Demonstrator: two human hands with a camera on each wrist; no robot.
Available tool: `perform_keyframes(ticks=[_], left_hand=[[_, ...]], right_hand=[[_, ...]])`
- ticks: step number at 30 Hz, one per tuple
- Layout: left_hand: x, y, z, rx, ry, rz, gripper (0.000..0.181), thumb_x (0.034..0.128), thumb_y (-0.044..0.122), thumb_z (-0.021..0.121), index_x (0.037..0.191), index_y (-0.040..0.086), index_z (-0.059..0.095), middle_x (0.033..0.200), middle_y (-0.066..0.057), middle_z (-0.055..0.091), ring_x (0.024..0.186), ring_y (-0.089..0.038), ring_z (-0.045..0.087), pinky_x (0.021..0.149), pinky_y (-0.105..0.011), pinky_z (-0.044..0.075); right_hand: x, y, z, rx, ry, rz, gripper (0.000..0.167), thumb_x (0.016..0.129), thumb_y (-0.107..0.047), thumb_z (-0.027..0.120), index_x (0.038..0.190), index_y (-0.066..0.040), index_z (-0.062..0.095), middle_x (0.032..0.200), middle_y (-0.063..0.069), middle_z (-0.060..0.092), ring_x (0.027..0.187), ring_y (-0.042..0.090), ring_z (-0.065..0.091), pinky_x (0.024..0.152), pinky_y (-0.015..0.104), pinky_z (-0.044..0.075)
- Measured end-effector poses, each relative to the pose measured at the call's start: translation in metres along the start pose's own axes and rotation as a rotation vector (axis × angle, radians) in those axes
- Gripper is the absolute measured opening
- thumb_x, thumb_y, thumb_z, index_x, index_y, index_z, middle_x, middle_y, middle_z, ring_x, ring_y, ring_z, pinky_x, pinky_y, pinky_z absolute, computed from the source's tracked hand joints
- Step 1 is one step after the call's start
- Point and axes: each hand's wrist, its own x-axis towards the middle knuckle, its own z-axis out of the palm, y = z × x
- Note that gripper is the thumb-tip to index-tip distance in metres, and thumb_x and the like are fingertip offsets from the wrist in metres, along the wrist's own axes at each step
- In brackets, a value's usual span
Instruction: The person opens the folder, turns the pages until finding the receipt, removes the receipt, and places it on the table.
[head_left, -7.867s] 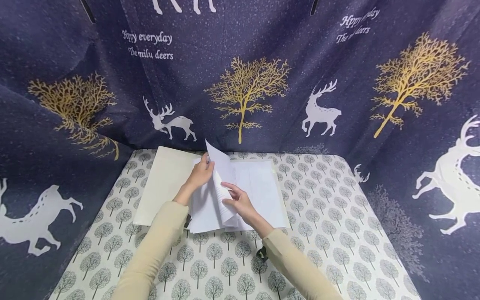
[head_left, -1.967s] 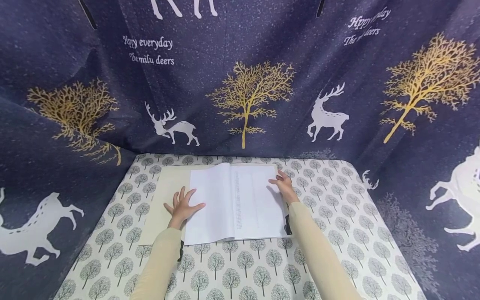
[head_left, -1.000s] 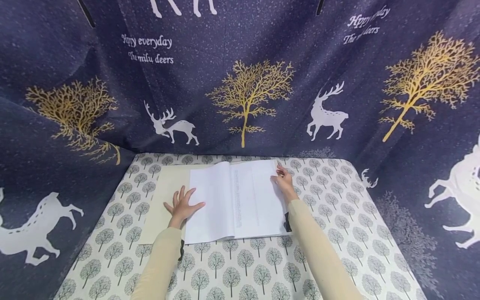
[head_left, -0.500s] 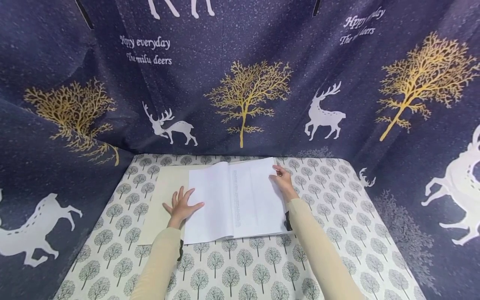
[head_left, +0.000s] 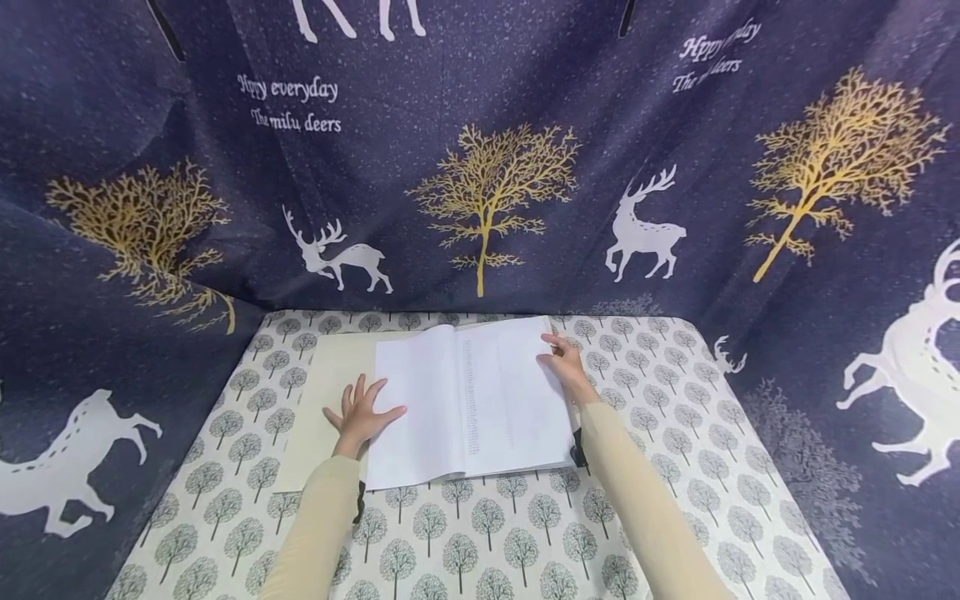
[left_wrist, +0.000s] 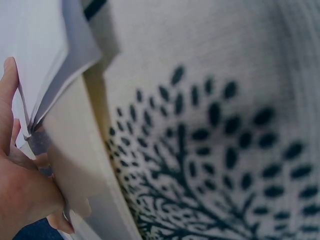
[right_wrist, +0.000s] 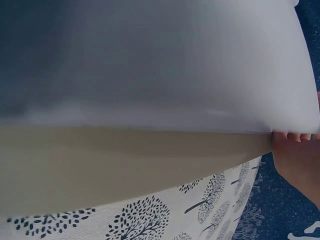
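Note:
An open cream folder or book cover [head_left: 303, 446] lies on the table, with a left white page [head_left: 420, 408] turned over onto it and right white pages [head_left: 517, 400] bearing a column of small print. My left hand [head_left: 360, 421] rests spread, across the bare cover and the left page's outer edge. At the upper right edge of the right pages, my right hand [head_left: 567, 371] pinches the sheets with thumb and fingers, their corner raised slightly. In the right wrist view, the fingertips of that hand [right_wrist: 297, 162] meet the paper edge, partly hidden by it.
A tree-patterned tablecloth [head_left: 487, 533] covers the table. Behind and at both sides hangs a dark blue curtain [head_left: 420, 183] with deer and gold trees. Dark wrist straps [head_left: 577, 450] show at the sleeves.
Sheets held up by both hands 7.9 s ago now lie turned to the left. Over the last two seconds the right pages' upper corner has risen slightly; the left hand stays in place.

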Motion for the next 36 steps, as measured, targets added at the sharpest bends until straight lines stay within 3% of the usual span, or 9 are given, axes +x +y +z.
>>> perform_keyframes(ticks=[12,22,25,29,33,36], left_hand=[[0.002,-0.002,0.001,-0.004,0.009,0.008,0.08,0.0844,0.048,0.069,0.151,0.021,0.034,0.166,-0.015,-0.001,0.15,-0.044,-0.009,0.103,-0.074,-0.028],[-0.001,0.001,-0.001,0.001,-0.008,-0.005,0.082,0.0842,0.05,0.069,0.152,0.022,0.033,0.166,-0.015,-0.003,0.15,-0.045,-0.01,0.102,-0.075,-0.028],[-0.001,0.001,-0.001,0.004,-0.011,-0.008,0.082,0.0843,0.05,0.069,0.152,0.021,0.032,0.166,-0.015,-0.003,0.15,-0.045,-0.01,0.102,-0.075,-0.027],[0.0,0.0,0.0,0.008,-0.009,-0.01,0.082,0.0845,0.05,0.069,0.152,0.022,0.032,0.166,-0.014,-0.004,0.15,-0.043,-0.011,0.103,-0.075,-0.027],[0.001,-0.001,0.0,0.003,-0.01,-0.01,0.082,0.0844,0.05,0.069,0.152,0.022,0.032,0.166,-0.014,-0.004,0.15,-0.044,-0.011,0.102,-0.075,-0.028],[0.001,-0.001,0.0,0.005,-0.015,-0.012,0.082,0.0848,0.05,0.068,0.152,0.022,0.031,0.166,-0.014,-0.004,0.15,-0.044,-0.012,0.102,-0.075,-0.028]], right_hand=[[-0.014,-0.002,-0.005,-0.054,-0.062,0.029,0.055,0.089,-0.01,0.061,0.142,-0.012,0.049,0.16,0.014,0.027,0.146,0.037,0.028,0.123,0.048,0.025],[-0.026,0.0,-0.005,-0.005,-0.065,0.016,0.056,0.087,-0.009,0.063,0.142,-0.013,0.049,0.159,0.014,0.028,0.146,0.035,0.029,0.123,0.048,0.024],[-0.029,0.002,-0.004,0.031,-0.077,0.022,0.057,0.087,-0.008,0.063,0.142,-0.015,0.049,0.158,0.011,0.032,0.139,0.034,0.039,0.116,0.045,0.036],[-0.032,0.005,-0.005,0.063,-0.088,0.033,0.056,0.088,-0.006,0.063,0.142,-0.015,0.049,0.156,0.009,0.039,0.12,0.028,0.055,0.093,0.03,0.054],[-0.036,0.005,-0.006,0.088,-0.089,0.035,0.057,0.087,-0.006,0.063,0.142,-0.014,0.049,0.154,0.01,0.041,0.106,0.017,0.058,0.078,0.019,0.054],[-0.041,0.004,-0.006,0.108,-0.091,0.035,0.057,0.087,-0.005,0.063,0.141,-0.013,0.05,0.149,0.014,0.045,0.098,0.014,0.059,0.076,0.019,0.055]])
